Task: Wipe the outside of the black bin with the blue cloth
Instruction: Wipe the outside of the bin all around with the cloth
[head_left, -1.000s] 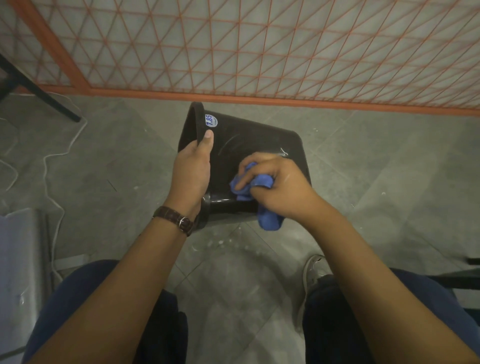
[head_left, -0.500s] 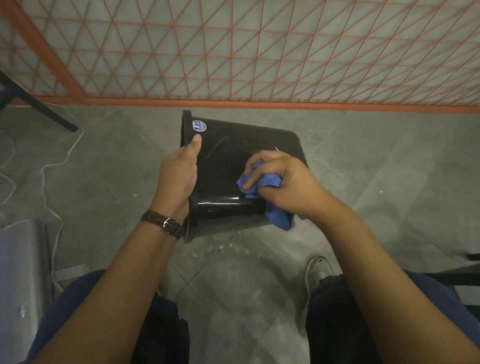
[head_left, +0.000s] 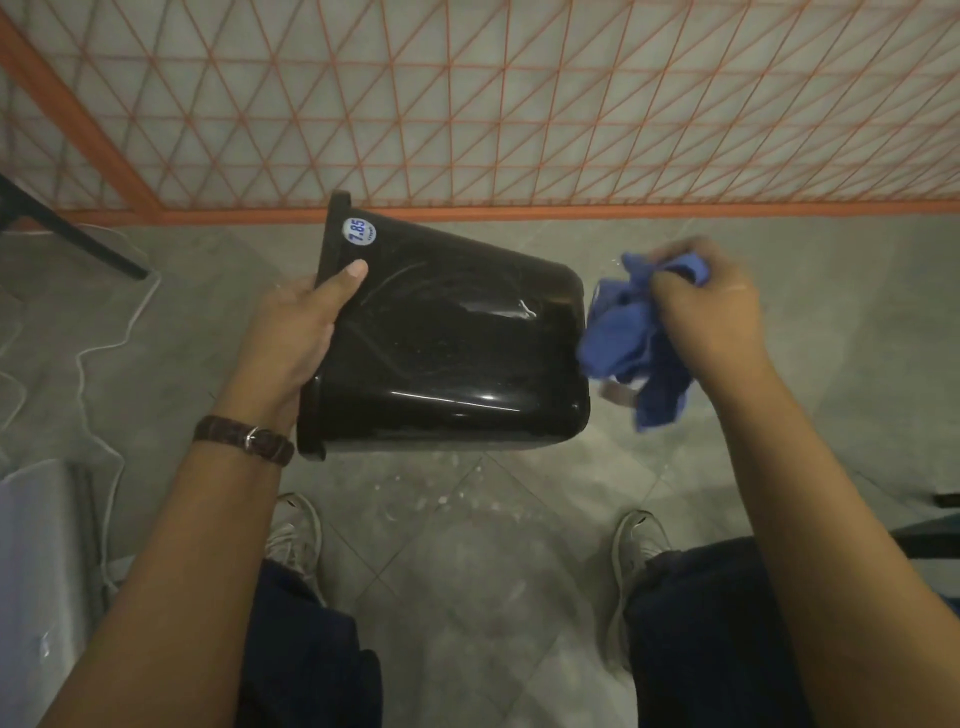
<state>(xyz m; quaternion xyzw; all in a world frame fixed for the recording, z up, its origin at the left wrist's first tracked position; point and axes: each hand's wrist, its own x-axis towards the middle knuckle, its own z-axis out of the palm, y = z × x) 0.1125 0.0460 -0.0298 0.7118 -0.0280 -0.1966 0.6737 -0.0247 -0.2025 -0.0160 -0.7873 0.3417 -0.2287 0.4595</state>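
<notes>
Nearest the camera, both knees in dark trousers and two pale sneakers (head_left: 296, 540) sat on the grey tiled floor (head_left: 467, 597), which was speckled with white debris between the feet. Person seated, bin held up over that gap, off the floor.

Left hand (head_left: 296, 332), with a brown wristwatch (head_left: 244, 439), was clamped on the rim of the black bin (head_left: 447, 353) — thumb laid over the outer wall, fingers hidden, probably hooked inside the mouth. Bin lay on its side, mouth to the left, base to the right; judged so that one broad wall faced up for wiping. A round price sticker (head_left: 359, 230) sat near the rim. Faint smear marks showed on the glossy wall.

Right hand (head_left: 711, 312) was closed around the bunched blue cloth (head_left: 634, 338), just beside the bin's base and apart from it — likely regathering the cloth or moving to the base.

Beyond, an orange lattice fence (head_left: 519, 104) closed the far side.
</notes>
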